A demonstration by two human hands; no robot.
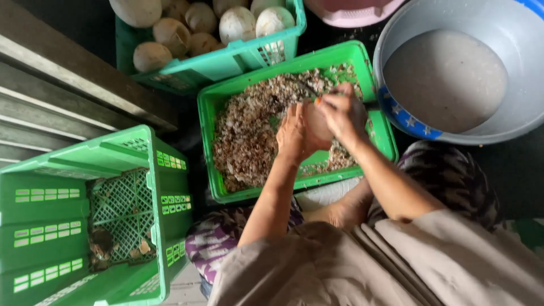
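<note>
Head view, hands (320, 127) over green crate (218, 122)

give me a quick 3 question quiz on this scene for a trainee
1. True or false: the left hand and right hand work together over the shallow green plastic crate of brown and white shavings.
2. Multiple choice: what fills the large round grey basin? A) pale cloudy liquid B) dry rice C) green leaves
3. Short answer: where do the pale round peeled coconuts sit?

Key
1. True; the left hand cups a round brownish coconut piece and the right works on it with a thin tool.
2. A
3. In the teal plastic crate at the top.
</note>
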